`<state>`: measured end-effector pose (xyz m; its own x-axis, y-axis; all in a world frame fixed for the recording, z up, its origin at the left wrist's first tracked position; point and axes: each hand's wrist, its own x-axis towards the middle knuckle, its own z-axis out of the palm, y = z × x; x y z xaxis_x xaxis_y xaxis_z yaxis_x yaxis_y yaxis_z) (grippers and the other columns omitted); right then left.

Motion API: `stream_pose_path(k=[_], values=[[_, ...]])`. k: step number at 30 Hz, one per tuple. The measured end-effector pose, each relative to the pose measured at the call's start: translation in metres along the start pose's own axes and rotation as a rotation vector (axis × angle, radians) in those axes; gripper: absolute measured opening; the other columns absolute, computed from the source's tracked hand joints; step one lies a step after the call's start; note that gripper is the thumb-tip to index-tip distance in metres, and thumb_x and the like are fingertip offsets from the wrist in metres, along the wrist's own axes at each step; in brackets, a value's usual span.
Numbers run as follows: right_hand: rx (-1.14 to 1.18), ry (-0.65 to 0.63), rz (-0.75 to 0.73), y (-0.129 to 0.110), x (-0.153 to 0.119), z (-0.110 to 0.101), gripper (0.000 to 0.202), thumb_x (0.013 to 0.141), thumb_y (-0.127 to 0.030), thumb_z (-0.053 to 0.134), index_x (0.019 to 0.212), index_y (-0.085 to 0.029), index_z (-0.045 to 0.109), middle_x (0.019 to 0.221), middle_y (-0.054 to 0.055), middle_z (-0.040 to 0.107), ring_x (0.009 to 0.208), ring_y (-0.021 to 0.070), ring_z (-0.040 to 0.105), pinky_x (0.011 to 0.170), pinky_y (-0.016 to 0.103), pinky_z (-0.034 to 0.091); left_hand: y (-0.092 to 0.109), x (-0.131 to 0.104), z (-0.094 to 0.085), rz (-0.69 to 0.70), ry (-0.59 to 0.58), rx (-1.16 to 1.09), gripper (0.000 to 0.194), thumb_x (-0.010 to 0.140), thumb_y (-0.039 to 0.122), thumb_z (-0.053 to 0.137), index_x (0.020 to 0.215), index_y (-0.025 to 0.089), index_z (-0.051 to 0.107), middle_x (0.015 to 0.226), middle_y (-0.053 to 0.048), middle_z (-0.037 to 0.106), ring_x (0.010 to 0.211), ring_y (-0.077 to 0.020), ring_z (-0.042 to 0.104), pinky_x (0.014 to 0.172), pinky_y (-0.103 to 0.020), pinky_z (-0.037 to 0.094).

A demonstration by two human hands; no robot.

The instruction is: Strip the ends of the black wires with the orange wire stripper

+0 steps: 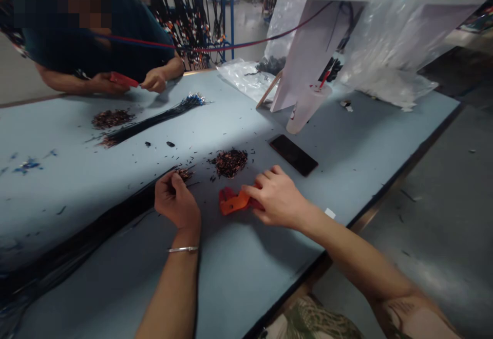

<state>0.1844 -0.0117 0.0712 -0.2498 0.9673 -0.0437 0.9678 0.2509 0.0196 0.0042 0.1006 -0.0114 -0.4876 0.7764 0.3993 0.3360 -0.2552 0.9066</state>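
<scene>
My left hand [175,200] is closed in a pinch at the stripped end of a long bundle of black wires [111,221]. A thin dark wire seems to stick out from its fingertips; the grip itself is partly hidden. In my right hand [279,198] is a red and orange wire stripper [234,200], its head pointing left toward the wire ends. My fingers wrap round its handles and cover most of them. Just beyond the tool lies a pile of black and copper wire scraps [231,163].
A phone [295,154] and a plastic cup with a straw [308,108] stand to the right, near a shelf support [295,61]. Across the table [239,267], a co-worker's hands hold a red tool [123,79], by another wire bundle [154,120] and scrap pile [111,118].
</scene>
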Motion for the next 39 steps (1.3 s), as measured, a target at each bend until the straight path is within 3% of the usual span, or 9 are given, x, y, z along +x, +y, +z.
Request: stream_pose_path(k=[3, 9, 13, 17, 22, 28, 31, 37, 39], values=[[0.004, 0.035, -0.178, -0.008, 0.020, 0.003, 0.035, 0.080, -0.029, 0.060, 0.114, -0.021, 0.066, 0.092, 0.012, 0.064, 0.084, 0.0267, 0.054, 0.079, 0.039, 0.027, -0.002, 0.004, -0.002, -0.028, 0.033, -0.022, 0.015, 0.083, 0.024, 0.055, 0.084, 0.014, 0.065, 0.068, 0.003, 0.056, 0.068, -0.0130, 0.057, 0.072, -0.028, 0.048], [-0.029, 0.026, -0.356, -0.001, 0.067, 0.002, 0.035, 0.082, -0.024, 0.059, 0.116, -0.024, 0.065, 0.098, 0.011, 0.063, 0.090, 0.0267, 0.052, 0.085, 0.041, 0.025, 0.000, 0.009, -0.004, -0.067, 0.056, -0.018, 0.013, 0.082, 0.022, 0.054, 0.083, 0.014, 0.065, 0.064, 0.004, 0.052, 0.061, -0.0113, 0.052, 0.065, -0.026, 0.046], [-0.147, 0.038, -0.263, 0.023, 0.081, -0.007, 0.033, 0.081, -0.024, 0.061, 0.114, -0.022, 0.067, 0.100, 0.013, 0.064, 0.094, 0.0283, 0.050, 0.087, 0.042, 0.023, 0.000, 0.006, -0.002, -0.041, 0.029, -0.035, 0.013, 0.082, 0.022, 0.054, 0.081, 0.014, 0.065, 0.065, 0.003, 0.053, 0.064, -0.0113, 0.054, 0.068, -0.026, 0.046], [-0.217, 0.061, -0.172, 0.035, 0.076, -0.017, 0.034, 0.079, -0.022, 0.063, 0.113, -0.018, 0.068, 0.095, 0.013, 0.064, 0.092, 0.0293, 0.050, 0.088, 0.045, 0.021, -0.001, 0.003, -0.001, -0.018, -0.021, -0.019, 0.015, 0.083, 0.025, 0.055, 0.084, 0.015, 0.066, 0.066, 0.003, 0.055, 0.065, -0.0115, 0.055, 0.068, -0.026, 0.047], [-0.009, 0.015, -0.339, 0.020, 0.060, -0.012, 0.031, 0.078, -0.021, 0.064, 0.109, -0.024, 0.070, 0.091, 0.009, 0.061, 0.088, 0.0256, 0.048, 0.085, 0.042, 0.024, 0.003, 0.002, -0.002, -0.017, -0.039, -0.034, 0.014, 0.082, 0.024, 0.057, 0.082, 0.014, 0.066, 0.062, 0.004, 0.052, 0.060, -0.0101, 0.051, 0.063, -0.024, 0.044], [0.042, 0.037, -0.400, 0.014, 0.059, -0.002, 0.033, 0.081, -0.018, 0.060, 0.113, -0.024, 0.068, 0.093, 0.010, 0.060, 0.089, 0.0258, 0.046, 0.088, 0.045, 0.024, 0.003, 0.007, -0.004, -0.005, 0.098, -0.013, 0.014, 0.083, 0.023, 0.054, 0.083, 0.014, 0.065, 0.064, 0.005, 0.051, 0.059, -0.0099, 0.049, 0.065, -0.026, 0.046], [0.027, 0.068, -0.402, 0.009, 0.063, -0.005, 0.032, 0.081, -0.017, 0.060, 0.111, -0.022, 0.069, 0.093, 0.011, 0.059, 0.091, 0.0266, 0.045, 0.090, 0.047, 0.023, 0.001, 0.011, -0.006, 0.035, 0.156, 0.012, 0.016, 0.085, 0.026, 0.052, 0.084, 0.014, 0.063, 0.066, 0.004, 0.053, 0.062, -0.0113, 0.052, 0.069, -0.028, 0.048], [0.040, 0.029, -0.511, -0.021, 0.085, -0.005, 0.028, 0.081, -0.017, 0.061, 0.107, -0.023, 0.070, 0.093, 0.010, 0.062, 0.090, 0.0254, 0.047, 0.088, 0.045, 0.023, -0.005, 0.021, -0.012, 0.078, 0.244, 0.075, 0.018, 0.088, 0.028, 0.049, 0.086, 0.015, 0.061, 0.069, 0.002, 0.053, 0.069, -0.0139, 0.057, 0.072, -0.031, 0.049], [0.019, 0.002, -0.503, -0.021, 0.096, -0.005, 0.028, 0.081, -0.020, 0.063, 0.107, -0.024, 0.071, 0.095, 0.010, 0.062, 0.091, 0.0261, 0.048, 0.089, 0.045, 0.023, -0.007, 0.023, -0.014, 0.052, 0.151, 0.076, 0.019, 0.090, 0.026, 0.044, 0.091, 0.015, 0.059, 0.073, 0.001, 0.054, 0.071, -0.0139, 0.056, 0.073, -0.031, 0.049]])
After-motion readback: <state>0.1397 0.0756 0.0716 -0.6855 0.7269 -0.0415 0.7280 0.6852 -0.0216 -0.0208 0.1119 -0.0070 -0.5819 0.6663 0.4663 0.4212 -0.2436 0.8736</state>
